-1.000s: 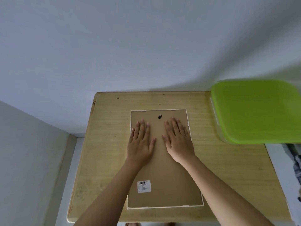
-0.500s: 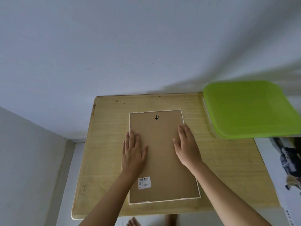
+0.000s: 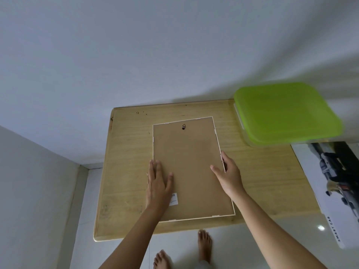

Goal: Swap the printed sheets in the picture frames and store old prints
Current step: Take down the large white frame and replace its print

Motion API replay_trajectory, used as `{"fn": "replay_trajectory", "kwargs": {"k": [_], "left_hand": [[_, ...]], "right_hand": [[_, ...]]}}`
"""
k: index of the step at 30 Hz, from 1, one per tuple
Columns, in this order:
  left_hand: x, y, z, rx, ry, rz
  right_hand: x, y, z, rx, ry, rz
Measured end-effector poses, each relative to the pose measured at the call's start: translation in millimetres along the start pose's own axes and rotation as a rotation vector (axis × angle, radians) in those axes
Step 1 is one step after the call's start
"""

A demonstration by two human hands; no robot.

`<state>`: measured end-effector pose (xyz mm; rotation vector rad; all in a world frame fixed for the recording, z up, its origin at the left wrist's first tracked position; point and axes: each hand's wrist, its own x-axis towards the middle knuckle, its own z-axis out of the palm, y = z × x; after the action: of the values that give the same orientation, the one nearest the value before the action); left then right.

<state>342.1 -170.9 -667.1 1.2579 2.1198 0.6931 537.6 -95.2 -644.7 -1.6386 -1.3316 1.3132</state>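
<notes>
Now, with our left hand point(image 3: 158, 188) flat, fingers together, and right hand point(image 3: 231, 177) pinching the picture frame point(image 3: 186, 158), we should lift evenly.

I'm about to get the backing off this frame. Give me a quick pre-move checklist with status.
1. Picture frame face down, flat on the wooden table: ok.
2. Left hand flat on the left edge: ok.
3. Right hand holds the right edge, thumb on the backing board: ok.
4. Edge tabs all released: cannot tell.
5. Green-lidded box open for old prints: not ok, lid on.
6. Car print lying right of the table: ok.
</notes>
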Motion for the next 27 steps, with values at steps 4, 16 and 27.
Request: {"fn": "replay_trajectory", "kwargs": {"k": [4,16,27], "left_hand": [[0,-1,-5,-0.029,-0.019,0.005],[24,156,-107,-0.362,-0.007,0.393],[3,259,-202,-0.567,0.124,0.612]], "right_hand": [[-10,-9,-4,0.094,-0.061,-0.019],[-46,-128,-4,0.158,0.130,-0.436],[-85,-222,-13,-0.515,0.455,-1.117]]}}
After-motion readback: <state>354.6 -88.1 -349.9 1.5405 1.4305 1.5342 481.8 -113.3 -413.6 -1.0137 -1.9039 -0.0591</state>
